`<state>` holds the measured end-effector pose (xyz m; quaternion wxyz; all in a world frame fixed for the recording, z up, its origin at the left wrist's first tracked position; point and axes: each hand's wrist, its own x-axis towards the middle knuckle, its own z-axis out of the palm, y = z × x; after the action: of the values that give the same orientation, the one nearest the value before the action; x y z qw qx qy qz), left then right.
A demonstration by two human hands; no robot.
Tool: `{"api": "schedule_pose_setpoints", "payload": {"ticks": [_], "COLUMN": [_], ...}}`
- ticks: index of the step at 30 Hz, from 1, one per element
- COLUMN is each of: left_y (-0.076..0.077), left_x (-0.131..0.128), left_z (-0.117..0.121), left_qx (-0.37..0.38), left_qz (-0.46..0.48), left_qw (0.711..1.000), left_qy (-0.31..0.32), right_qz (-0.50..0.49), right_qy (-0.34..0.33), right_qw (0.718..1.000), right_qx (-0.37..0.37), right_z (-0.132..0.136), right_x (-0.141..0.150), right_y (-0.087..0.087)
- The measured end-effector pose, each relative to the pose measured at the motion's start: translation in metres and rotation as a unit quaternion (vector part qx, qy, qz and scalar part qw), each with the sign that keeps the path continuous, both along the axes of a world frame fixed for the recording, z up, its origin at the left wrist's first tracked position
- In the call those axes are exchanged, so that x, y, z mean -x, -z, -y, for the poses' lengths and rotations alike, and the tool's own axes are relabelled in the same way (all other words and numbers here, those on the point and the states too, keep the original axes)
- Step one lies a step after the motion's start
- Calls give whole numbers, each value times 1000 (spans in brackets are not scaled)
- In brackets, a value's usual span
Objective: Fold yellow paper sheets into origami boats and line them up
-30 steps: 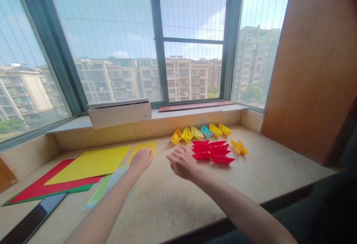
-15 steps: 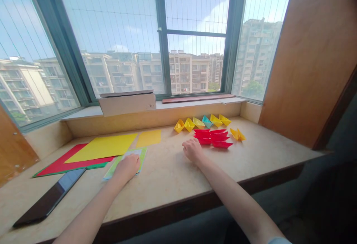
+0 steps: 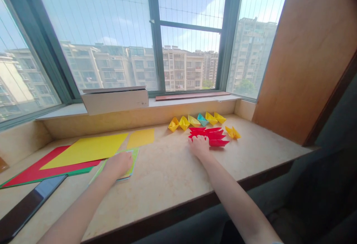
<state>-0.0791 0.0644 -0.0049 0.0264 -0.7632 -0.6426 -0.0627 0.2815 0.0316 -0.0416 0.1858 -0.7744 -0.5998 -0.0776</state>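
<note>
My left hand is curled into a fist and rests on a small stack of light green paper sheets. No object shows in it. Further right, my right hand reaches over the near left of a cluster of red paper boats. Its bent fingers grip the nearest left boat, which they mostly cover. Behind the cluster stands a row of several yellow paper boats with one blue paper boat among them. A separate orange-yellow paper boat sits to the right of the red ones.
Large yellow and red sheets overlap at the left, with green below them. A smaller yellow sheet lies alongside. A dark phone is at the near left. On the window ledge stands a white box.
My right hand has moved right and onto the red boats. My left hand stays closed on the green sheets. The whole view has shifted, so the table's things appear further left.
</note>
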Motion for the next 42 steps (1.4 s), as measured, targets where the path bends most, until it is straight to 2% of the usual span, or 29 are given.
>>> {"api": "schedule_pose_setpoints", "payload": {"ticks": [5, 8, 11, 14, 19, 22, 24, 31, 37, 42], "left_y": [-15, -17, -10, 0, 16, 22, 24, 20, 23, 16], "left_x": [-1, 10, 36, 67, 96, 96, 94, 88, 77, 71], "left_z": [-26, -43, -55, -62, -67, -68, -68, -61, -65, -64], "left_qx": [-28, -49, -72, -73, -18, 13, 20, 14, -7, -20], "left_qz": [-29, -19, 3, 7, 1, 7, 15, 61, 40, 35], "left_qw": [999, 998, 993, 989, 989, 987, 986, 988, 993, 991], "left_qy": [-14, -28, -89, -129, -146, -158, -162, -144, -110, -129], "right_qz": [-8, -20, -40, -69, -133, -219, -241, -266, -265, -261], "right_qy": [-32, -39, -56, -100, -216, -293, -311, -296, -295, -287], "right_qw": [999, 998, 996, 989, 961, 917, 905, 905, 908, 912], "right_qx": [-18, -37, -60, -85, -111, -160, -164, -148, -135, -133], "right_z": [3, 8, 11, 15, 26, 33, 36, 37, 37, 38], "right_x": [-3, -5, -3, 5, 30, 39, 40, 33, 36, 36], "right_y": [-1, -6, -12, -17, -18, -16, -16, -18, -18, -20]}}
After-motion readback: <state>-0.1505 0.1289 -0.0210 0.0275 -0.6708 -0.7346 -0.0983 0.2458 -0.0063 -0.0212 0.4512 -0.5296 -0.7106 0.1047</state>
